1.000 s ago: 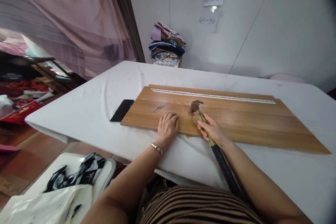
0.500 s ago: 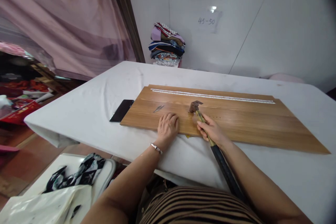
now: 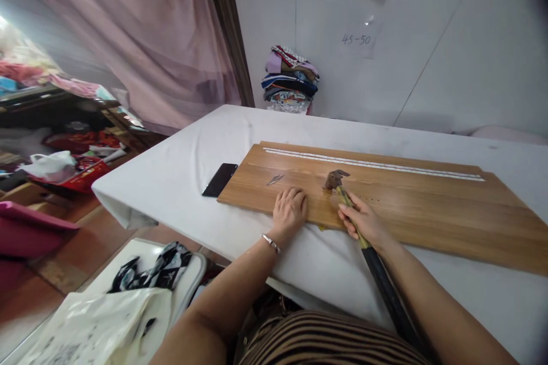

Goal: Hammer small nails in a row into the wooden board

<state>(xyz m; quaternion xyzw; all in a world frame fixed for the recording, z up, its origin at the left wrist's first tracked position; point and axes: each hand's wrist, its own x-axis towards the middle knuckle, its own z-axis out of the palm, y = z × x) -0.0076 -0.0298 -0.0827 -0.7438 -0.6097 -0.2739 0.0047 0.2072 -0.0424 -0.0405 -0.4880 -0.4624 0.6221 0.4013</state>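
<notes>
A black phone [image 3: 220, 180] lies left of the wooden board [image 3: 415, 211]. On the board are thin nails [image 3: 274, 179]. The left hand [image 3: 290, 205] rests palm down by the near edge, gripping nothing I can see. Next, the right hand [image 3: 362, 221] wraps round the hammer [image 3: 380, 278], head low. This looks like hammering; a hit calls for lifting it.

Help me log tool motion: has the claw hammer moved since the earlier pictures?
No: against the wooden board, the claw hammer shows no visible shift; both slid rightward in view.
</notes>
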